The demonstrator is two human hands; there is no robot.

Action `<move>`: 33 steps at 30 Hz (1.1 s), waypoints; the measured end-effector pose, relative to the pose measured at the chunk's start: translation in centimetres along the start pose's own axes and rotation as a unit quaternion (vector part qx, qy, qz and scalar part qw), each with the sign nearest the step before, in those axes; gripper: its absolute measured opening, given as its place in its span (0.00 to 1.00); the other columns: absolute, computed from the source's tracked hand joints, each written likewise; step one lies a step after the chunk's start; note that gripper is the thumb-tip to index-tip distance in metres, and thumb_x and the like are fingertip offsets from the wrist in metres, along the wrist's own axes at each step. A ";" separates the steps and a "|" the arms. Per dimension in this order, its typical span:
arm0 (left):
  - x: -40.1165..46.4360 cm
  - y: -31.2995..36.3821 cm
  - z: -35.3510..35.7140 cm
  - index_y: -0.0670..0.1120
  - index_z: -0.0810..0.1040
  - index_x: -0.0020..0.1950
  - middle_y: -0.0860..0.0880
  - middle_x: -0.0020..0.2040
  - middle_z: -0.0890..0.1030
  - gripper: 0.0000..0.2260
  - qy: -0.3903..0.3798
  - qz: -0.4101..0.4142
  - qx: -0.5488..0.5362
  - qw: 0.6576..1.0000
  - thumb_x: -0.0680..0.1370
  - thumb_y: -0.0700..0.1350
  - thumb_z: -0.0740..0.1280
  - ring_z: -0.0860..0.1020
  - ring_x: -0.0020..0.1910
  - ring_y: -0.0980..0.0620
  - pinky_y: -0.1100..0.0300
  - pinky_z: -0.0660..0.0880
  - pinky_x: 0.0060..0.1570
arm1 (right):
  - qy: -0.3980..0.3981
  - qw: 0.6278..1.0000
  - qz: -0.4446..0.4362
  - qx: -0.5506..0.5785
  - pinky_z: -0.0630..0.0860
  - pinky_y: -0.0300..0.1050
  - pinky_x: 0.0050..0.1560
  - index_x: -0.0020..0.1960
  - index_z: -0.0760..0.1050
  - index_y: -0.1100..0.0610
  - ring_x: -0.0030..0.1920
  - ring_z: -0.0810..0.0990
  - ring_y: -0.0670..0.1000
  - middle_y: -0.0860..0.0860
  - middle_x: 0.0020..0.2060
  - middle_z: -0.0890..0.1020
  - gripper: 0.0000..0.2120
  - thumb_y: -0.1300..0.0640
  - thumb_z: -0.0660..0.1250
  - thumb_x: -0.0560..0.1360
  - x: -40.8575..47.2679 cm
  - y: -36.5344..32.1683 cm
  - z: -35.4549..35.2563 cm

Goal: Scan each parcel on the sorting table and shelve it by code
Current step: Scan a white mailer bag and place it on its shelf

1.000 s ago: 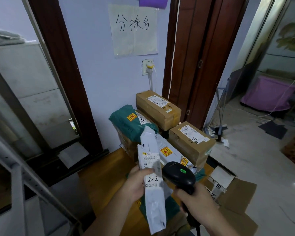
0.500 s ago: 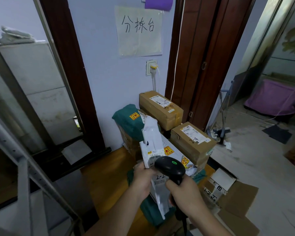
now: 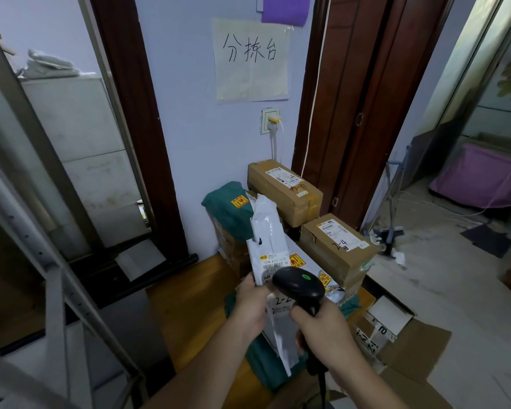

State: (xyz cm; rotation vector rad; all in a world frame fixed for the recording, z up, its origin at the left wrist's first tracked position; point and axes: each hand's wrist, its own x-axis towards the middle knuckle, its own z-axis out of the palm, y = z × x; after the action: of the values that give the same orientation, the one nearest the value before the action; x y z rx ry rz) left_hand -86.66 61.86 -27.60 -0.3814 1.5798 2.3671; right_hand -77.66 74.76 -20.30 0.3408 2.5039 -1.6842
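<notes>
lilac wall [image 3: 189,113], dark wooden door frames [image 3: 351,113], pale tiled floor [image 3: 455,290]

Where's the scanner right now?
Low centre of the head view: the scanner is gripped by the right hand, its head over the white parcel.

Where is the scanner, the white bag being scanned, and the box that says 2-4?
scanner [image 3: 298,283]: head view, on its black head.
white bag [image 3: 270,234]: head view, on its upper half.
2-4 box [image 3: 337,245]: head view, on its top face.
</notes>
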 end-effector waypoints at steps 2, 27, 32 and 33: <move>-0.3 0.2 -0.6 0.50 0.82 0.66 0.46 0.56 0.88 0.20 -0.011 0.010 -0.017 1.000 0.76 0.36 0.77 0.86 0.55 0.43 0.44 0.84 0.53 | 0.000 1.000 0.001 -0.013 0.71 0.47 0.36 0.39 0.73 0.57 0.31 0.75 0.56 0.57 0.28 0.74 0.06 0.56 0.69 0.70 -0.2 0.1 -0.1; -20.4 7.3 -15.1 0.42 0.78 0.70 0.36 0.63 0.83 0.18 0.130 0.192 -0.001 0.973 0.80 0.41 0.73 0.82 0.61 0.34 0.33 0.76 0.65 | -0.305 0.931 -0.201 -0.027 0.78 0.47 0.35 0.35 0.76 0.68 0.26 0.76 0.54 0.61 0.26 0.78 0.11 0.65 0.68 0.75 -7.9 -9.6 6.0; -26.1 6.9 -16.0 0.44 0.80 0.68 0.41 0.63 0.85 0.15 0.186 0.231 0.040 0.954 0.81 0.41 0.72 0.83 0.63 0.38 0.36 0.76 0.67 | -0.374 0.900 -0.223 0.017 0.78 0.54 0.38 0.44 0.77 0.65 0.26 0.78 0.55 0.56 0.24 0.79 0.02 0.69 0.70 0.73 -10.4 -8.9 8.3; -27.1 6.8 -16.2 0.44 0.80 0.68 0.41 0.62 0.85 0.15 0.194 0.239 0.047 0.950 0.81 0.40 0.71 0.83 0.63 0.38 0.37 0.76 0.67 | -0.392 0.892 -0.222 0.025 0.77 0.52 0.36 0.43 0.77 0.66 0.25 0.77 0.55 0.56 0.24 0.78 0.02 0.69 0.69 0.74 -11.1 -9.0 8.7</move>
State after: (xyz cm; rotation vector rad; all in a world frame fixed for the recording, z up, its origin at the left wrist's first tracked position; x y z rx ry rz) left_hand -62.81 42.22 -17.97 -0.5173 2.1664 2.6694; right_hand -69.46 62.04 -13.16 -0.8163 1.9808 -1.5582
